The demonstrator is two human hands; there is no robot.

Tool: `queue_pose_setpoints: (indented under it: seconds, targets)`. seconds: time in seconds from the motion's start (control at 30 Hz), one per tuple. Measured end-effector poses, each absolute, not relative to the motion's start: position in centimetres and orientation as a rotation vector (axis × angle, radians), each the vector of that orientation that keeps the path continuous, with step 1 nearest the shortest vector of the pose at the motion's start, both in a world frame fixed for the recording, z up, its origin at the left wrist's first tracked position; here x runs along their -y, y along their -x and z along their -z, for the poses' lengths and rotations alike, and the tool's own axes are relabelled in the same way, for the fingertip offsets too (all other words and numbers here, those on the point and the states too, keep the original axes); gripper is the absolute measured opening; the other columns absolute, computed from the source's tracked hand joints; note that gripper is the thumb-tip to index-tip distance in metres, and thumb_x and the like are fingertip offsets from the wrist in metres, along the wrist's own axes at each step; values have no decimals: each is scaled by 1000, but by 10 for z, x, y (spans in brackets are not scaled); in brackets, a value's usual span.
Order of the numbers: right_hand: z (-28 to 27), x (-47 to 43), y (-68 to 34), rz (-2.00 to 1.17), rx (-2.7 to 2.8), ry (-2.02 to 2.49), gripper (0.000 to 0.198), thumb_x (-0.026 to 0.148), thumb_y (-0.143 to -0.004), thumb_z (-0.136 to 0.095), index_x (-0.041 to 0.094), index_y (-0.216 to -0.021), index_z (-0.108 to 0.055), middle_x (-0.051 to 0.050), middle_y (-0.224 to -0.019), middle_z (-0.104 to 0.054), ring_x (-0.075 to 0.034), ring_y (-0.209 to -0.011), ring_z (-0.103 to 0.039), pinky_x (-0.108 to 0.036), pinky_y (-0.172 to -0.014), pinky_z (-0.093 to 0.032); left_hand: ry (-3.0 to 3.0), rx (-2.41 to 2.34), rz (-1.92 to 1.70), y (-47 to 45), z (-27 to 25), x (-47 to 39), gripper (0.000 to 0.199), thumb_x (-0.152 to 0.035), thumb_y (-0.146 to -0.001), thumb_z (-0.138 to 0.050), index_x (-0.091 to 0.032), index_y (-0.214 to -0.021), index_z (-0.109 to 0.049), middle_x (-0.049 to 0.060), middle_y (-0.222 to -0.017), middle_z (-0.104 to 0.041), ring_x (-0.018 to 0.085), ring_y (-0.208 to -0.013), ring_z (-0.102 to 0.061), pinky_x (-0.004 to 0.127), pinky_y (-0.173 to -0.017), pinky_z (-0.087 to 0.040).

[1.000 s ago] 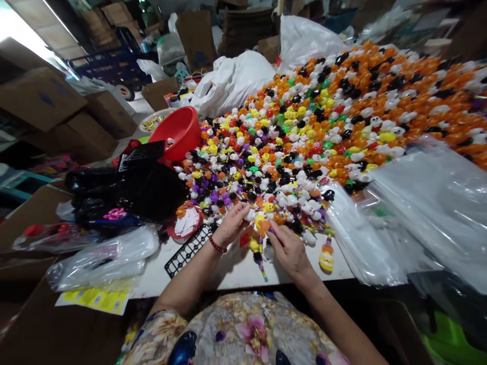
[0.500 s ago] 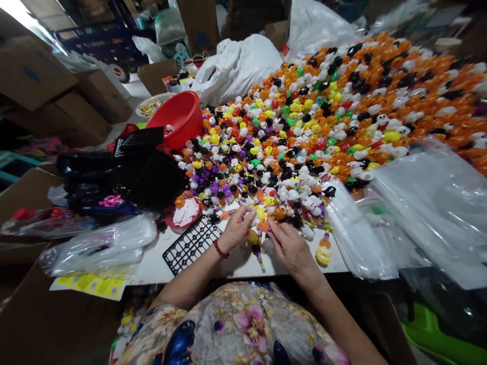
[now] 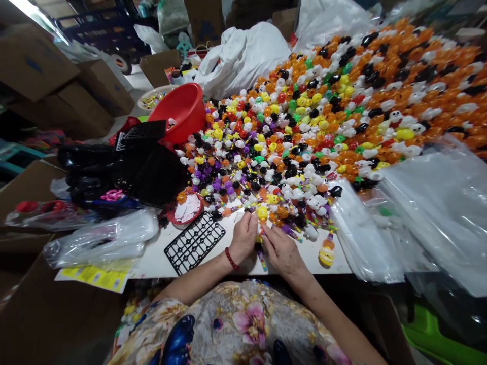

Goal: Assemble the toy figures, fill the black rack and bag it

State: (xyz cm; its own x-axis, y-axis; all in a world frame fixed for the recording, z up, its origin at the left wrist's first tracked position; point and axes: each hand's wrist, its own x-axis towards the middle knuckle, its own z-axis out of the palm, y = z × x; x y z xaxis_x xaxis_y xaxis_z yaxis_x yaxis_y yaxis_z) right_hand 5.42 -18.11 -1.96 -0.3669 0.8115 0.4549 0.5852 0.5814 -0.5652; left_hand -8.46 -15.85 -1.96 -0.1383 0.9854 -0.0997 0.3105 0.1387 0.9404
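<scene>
My left hand [image 3: 244, 237], with a red bead bracelet at its wrist, is closed, its fingertips pinched toward my right hand. My right hand [image 3: 282, 252] is closed too, thumb and forefinger meeting the left fingers. A bit of an orange plastic piece [image 3: 261, 230] shows between the fingertips; the rest is covered. Just beyond them is a yellow figure head [image 3: 262, 212]; whether it is held or lying there I cannot tell. Below the hands a clear tube with coloured bits [image 3: 262, 260] lies on the white table [image 3: 150, 266]. A yellow and orange toy [image 3: 326, 251] lies to the right.
A big heap of small plastic figures [image 3: 304, 121] covers the table beyond my hands. Left are a black plastic grid [image 3: 195, 242], a red basket of paper slips [image 3: 187, 209], a red basin [image 3: 184, 114] and black bags [image 3: 152, 175]. Clear plastic bags [image 3: 437, 208] lie right.
My hands have come closer together, the left moving right and the right moving slightly left, so the orange piece is now mostly covered. The view has shifted slightly.
</scene>
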Motion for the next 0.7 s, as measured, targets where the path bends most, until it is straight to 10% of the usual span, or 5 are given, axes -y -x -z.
queue_pose_setpoints:
  seconds: [0.23, 0.47, 0.7]
  targets:
    - [27, 165, -67, -479, 2003, 1160, 37, 31, -101, -37, 19, -121, -65, -10, -93, -70, -21, -86, -68, -34, -78, -58, -1295, -1398, -1065, 94, 20, 154, 38, -54, -95, -37, -23, -75, -47, -1, -70, -48, 16, -66, -45, 30, -66, -37]
    - [12, 119, -105, 95, 1816, 1468, 42, 35, -96, -48, 15, -131, -58, -21, -133, -55, -37, -122, -49, -61, -102, -39, -2018, -2054, -624, 140, 4, 93, 20, -17, -87, -51, -15, -106, -58, 17, -109, -59, 31, -103, -51, 43, -90, -40]
    - [32, 136, -60, -7, 2038, 1213, 36, 24, -97, -44, 19, -129, -59, -15, -124, -62, -29, -116, -55, -52, -99, -48, -2180, -2075, -536, 155, 4, 76, 11, -21, -86, -53, -16, -91, -61, 15, -100, -62, 30, -98, -51, 42, -88, -40]
